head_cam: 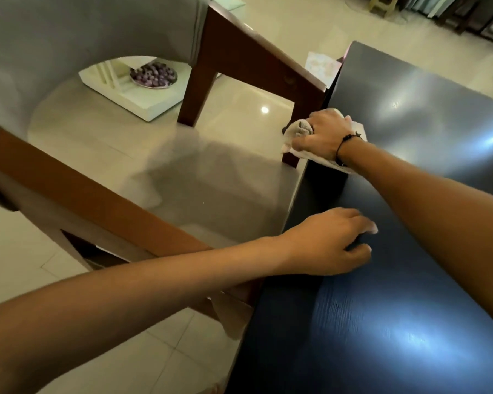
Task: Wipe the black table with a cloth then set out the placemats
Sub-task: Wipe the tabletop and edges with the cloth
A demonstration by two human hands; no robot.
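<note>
The black table [410,280] fills the right half of the view, its left edge running from near bottom centre up to the far right. My right hand [323,135] grips a crumpled white cloth [296,130] and presses it against the table's left edge, well up the frame. My left hand [328,243] rests on the tabletop closer to me, fingers loosely bent and holding nothing. A pale patterned placemat [322,65] lies beyond the table's far left corner, partly hidden by the table.
A brown wooden chair [251,58] stands against the table's left edge near the cloth. Another chair, with a grey back [69,38] and a glossy seat, sits to the left. On the tiled floor lies a white tray [143,95] with a bowl of purple balls.
</note>
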